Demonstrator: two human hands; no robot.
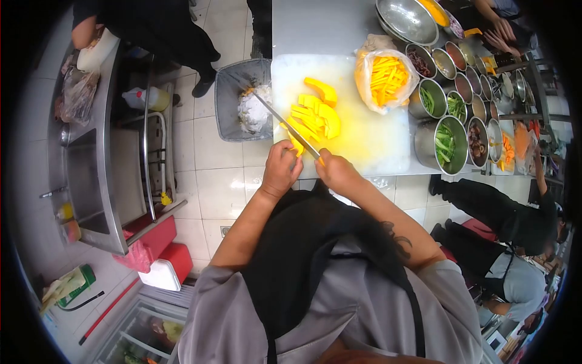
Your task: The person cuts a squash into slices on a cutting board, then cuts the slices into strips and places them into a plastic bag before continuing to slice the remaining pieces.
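My right hand (341, 174) is closed round the handle of a long kitchen knife (280, 118), whose blade slants up and left across the white cutting board (388, 142). Close to the board's front edge, my left hand (282, 168) has its fingers curled on a yellow pumpkin piece (295, 142) beside the blade. Just beyond the knife lie cut pumpkin slices (329, 120), some curved and thick, others in thin strips. A clear plastic bag (364, 91) full of orange-yellow sticks (388, 77) stands open at the board's far right.
A lined grey bin (225, 100) holding white waste stands left of the board. Steel pots (429, 159) with cut vegetables crowd the right, below stacked steel bowls (407, 21). A steel sink counter (109, 176) is at left. Other people stand at upper left and right.
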